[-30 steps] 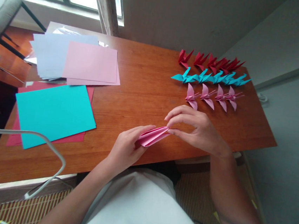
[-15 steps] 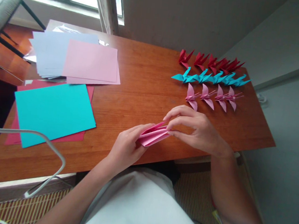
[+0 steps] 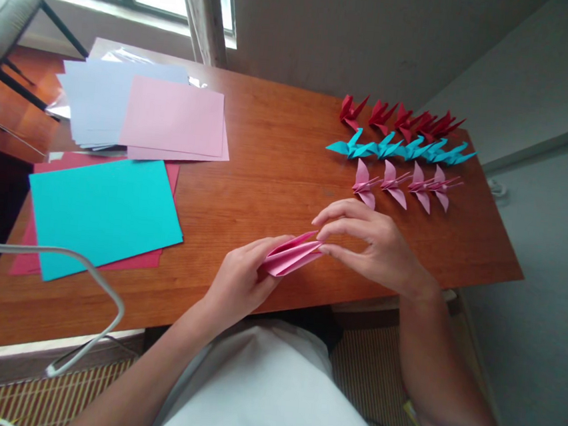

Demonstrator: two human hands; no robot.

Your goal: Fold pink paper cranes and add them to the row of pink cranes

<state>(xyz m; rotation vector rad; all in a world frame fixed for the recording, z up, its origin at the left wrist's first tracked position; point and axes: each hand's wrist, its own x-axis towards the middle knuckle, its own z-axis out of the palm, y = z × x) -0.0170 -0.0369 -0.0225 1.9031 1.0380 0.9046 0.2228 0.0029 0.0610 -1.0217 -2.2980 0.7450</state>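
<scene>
A partly folded piece of pink paper (image 3: 292,259) is held above the front edge of the table, its layers spread a little apart. My left hand (image 3: 246,269) is closed on its left end, with the thumb and part of the paper hidden from view. At the right end, the thumb and fingertips of my right hand (image 3: 368,244) pinch the paper's tip. Just beyond my right hand stands a row of several pink paper cranes (image 3: 394,183). Behind it are rows of turquoise cranes (image 3: 388,146) and red cranes (image 3: 382,117).
On the left of the wooden table (image 3: 262,171) lie pale blue sheets (image 3: 94,101), light pink sheets (image 3: 175,119) and turquoise sheets (image 3: 105,216) over red ones (image 3: 23,261). A white cable (image 3: 106,283) curves across the front left. A chair (image 3: 7,9) stands beyond the table.
Almost nothing differs. Both hands keep their grip on the pink paper, and the fingers of my right hand have shifted only very slightly.
</scene>
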